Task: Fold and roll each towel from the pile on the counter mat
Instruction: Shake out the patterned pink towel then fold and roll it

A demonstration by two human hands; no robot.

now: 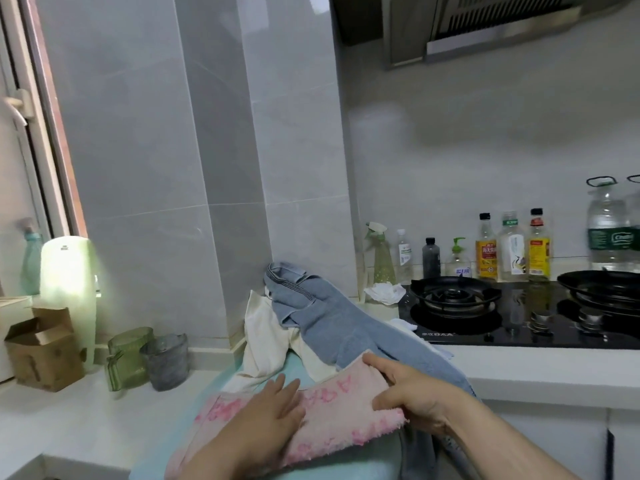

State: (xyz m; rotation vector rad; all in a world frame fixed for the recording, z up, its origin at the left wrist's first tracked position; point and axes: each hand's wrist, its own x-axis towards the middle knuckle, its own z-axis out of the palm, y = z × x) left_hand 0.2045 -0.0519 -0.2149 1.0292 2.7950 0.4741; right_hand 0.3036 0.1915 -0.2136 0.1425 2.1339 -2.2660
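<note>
On pink towel (346, 422), illegible pink lettering (327, 396)

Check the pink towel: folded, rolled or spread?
Folded, not rolled: the pink towel lies as a layered strip; left hand presses it, right hand grips its end.

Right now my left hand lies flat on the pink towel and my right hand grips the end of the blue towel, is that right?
Not quite. The head view shows your right hand gripping the end of the pink towel, not the blue towel behind it. Your left hand does lie flat on the pink towel.
</note>
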